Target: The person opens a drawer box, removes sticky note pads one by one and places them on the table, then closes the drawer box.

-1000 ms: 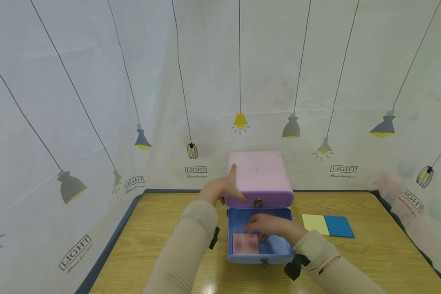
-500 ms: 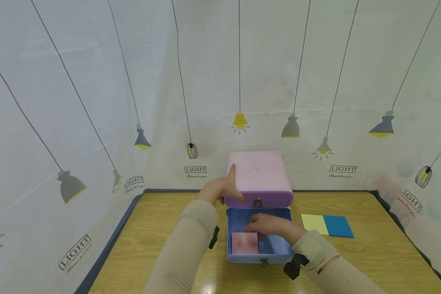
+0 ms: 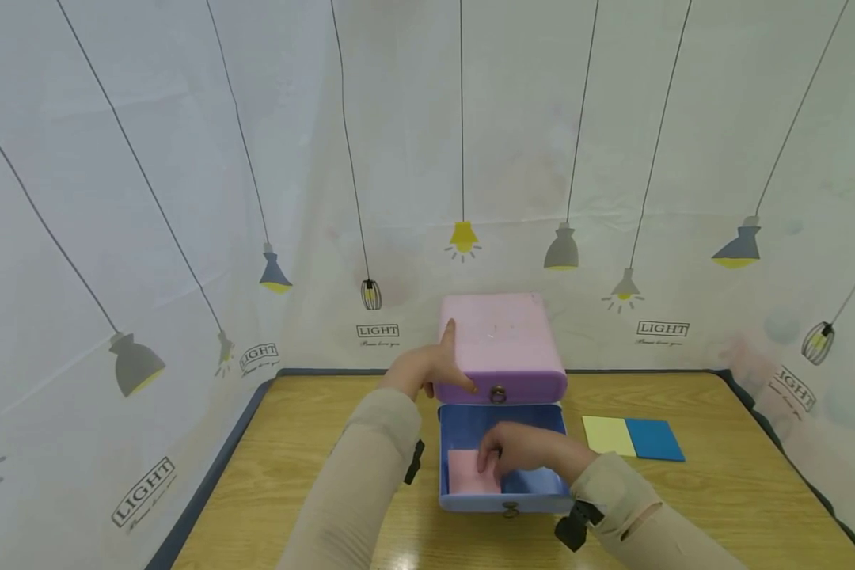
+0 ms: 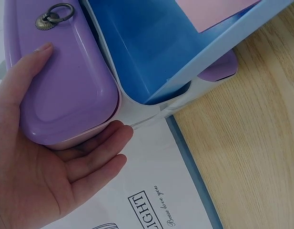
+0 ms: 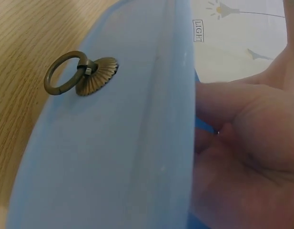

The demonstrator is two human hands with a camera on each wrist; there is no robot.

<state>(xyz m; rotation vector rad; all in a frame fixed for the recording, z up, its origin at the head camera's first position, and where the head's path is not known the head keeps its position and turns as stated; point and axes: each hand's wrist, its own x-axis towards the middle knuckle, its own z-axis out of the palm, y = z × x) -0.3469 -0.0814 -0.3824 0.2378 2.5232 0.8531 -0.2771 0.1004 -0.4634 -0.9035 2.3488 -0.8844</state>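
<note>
A small drawer cabinet (image 3: 497, 332) with a pink top and purple upper drawer front (image 4: 75, 90) stands by the wall. My left hand (image 3: 427, 370) grips its left front corner, thumb on the purple front and fingers along the side. Below, a blue drawer (image 3: 534, 478) is pulled out, and a pink square pad of sticky notes (image 3: 461, 472) lies in its left front part. My right hand (image 3: 523, 450) reaches into this drawer, curled fingers pinching the pad's right edge. In the right wrist view the drawer's front wall (image 5: 137, 124) hides the fingertips.
On the wooden table (image 3: 313, 443), a yellow square (image 3: 608, 436) and a blue square (image 3: 655, 439) lie side by side to the cabinet's right. A brass ring pull (image 5: 65, 74) sticks out from the blue drawer's front. Lamp-printed sheeting (image 3: 413, 174) encloses the table.
My right hand has shifted forward and down inside the drawer, its fingers now overlapping the pink pad's right side. The pad looks lighter than before. My left hand stays at the cabinet's corner.
</note>
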